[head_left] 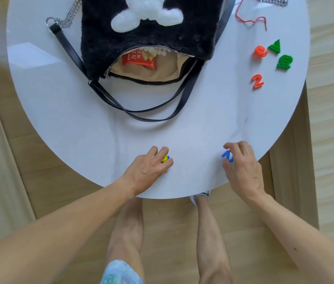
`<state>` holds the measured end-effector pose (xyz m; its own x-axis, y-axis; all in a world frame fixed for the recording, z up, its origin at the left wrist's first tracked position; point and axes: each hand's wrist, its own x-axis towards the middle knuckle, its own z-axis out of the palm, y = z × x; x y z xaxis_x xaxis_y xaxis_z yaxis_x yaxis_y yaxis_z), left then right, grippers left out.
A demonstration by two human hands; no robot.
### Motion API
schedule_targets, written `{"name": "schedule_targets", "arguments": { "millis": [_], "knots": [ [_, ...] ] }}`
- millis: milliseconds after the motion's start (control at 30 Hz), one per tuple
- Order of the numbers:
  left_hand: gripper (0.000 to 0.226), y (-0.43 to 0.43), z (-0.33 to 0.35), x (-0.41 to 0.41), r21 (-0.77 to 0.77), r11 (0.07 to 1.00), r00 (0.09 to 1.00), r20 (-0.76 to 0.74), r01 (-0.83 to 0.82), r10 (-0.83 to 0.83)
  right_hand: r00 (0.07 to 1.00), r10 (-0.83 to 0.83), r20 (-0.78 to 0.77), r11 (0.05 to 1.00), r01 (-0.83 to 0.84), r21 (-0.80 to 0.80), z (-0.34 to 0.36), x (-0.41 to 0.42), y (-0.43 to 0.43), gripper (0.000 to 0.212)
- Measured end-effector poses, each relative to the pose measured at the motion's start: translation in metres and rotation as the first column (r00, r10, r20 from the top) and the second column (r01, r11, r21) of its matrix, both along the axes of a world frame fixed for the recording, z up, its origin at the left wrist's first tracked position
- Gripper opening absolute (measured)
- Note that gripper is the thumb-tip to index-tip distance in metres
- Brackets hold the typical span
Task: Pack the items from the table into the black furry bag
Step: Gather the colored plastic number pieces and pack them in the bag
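The black furry bag (pixel 141 37) lay unzipped on the white desk (pixel 59 124), a red snack packet (pixel 139 60) inside its mouth. Well in front of the bag, the left hand (pixel 151 163) curled over a small yellow-and-blue piece (pixel 165 158), and the right hand (pixel 243 167) pinched a blue letter (pixel 227 155). Right of the bag sat an orange 2 (pixel 257 80) and a green V (pixel 275 47).

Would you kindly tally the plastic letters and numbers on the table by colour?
Orange: 2, orange e and orange 2
Green: 2, green V and green piece
Blue: 1, blue piece in right hand
Yellow: 1, yellow piece in left hand
Total: 6; blue speck beside yellow unclear
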<state>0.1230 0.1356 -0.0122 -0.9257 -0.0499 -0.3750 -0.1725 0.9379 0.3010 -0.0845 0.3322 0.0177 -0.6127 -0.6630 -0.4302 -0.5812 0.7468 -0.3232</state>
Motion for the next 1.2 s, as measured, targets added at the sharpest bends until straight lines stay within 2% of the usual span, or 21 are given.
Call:
{"name": "schedule_targets", "arguments": {
  "millis": [200,333,500,600,667,767,867,1100,1200],
  "knots": [
    [0.007,0.005,0.0,-0.003,0.037,0.998,0.996,0.066,-0.059,0.056,0.996,0.029,0.084,0.996,-0.021,-0.088,-0.007,0.001,0.01,0.03],
    [0.01,0.009,0.002,-0.004,0.058,0.989,0.99,0.054,-0.134,0.131,0.993,-0.03,0.11,0.976,0.053,-0.213,-0.008,-0.014,-0.002,0.035],
    [0.009,0.02,0.002,-0.009,0.079,0.959,0.962,0.052,-0.272,0.269,0.961,-0.238,0.139,0.908,0.271,-0.32,-0.009,-0.046,-0.028,0.028],
    [0.028,0.023,0.003,-0.01,0.093,0.96,0.963,0.072,-0.266,0.26,0.934,-0.334,0.131,0.873,0.358,-0.33,-0.005,-0.069,-0.028,0.025],
    [0.021,0.023,0.004,-0.011,0.074,0.968,0.968,0.086,-0.241,0.235,0.951,-0.284,0.121,0.904,0.308,-0.297,0.0,-0.075,-0.015,0.024],
    [0.009,0.019,0.006,-0.014,0.071,0.977,0.978,0.057,-0.203,0.199,0.98,-0.086,0.178,0.968,0.125,-0.218,0.008,-0.06,0.012,0.023],
    [0.003,0.015,0.006,-0.019,0.107,0.972,0.978,0.01,-0.208,0.208,0.974,0.078,0.214,0.991,-0.053,-0.12,0.009,-0.033,0.033,0.027],
    [0.005,0.015,0.0,-0.026,0.188,0.937,0.951,-0.038,-0.294,0.306,0.989,0.138,0.049,0.988,-0.134,-0.071,-0.013,-0.007,0.042,0.032],
    [0.008,0.011,0.001,-0.033,0.323,0.852,0.891,-0.054,-0.412,0.451,0.988,0.152,0.024,0.987,-0.151,-0.049,-0.016,-0.006,0.04,0.034]
  ]
}}
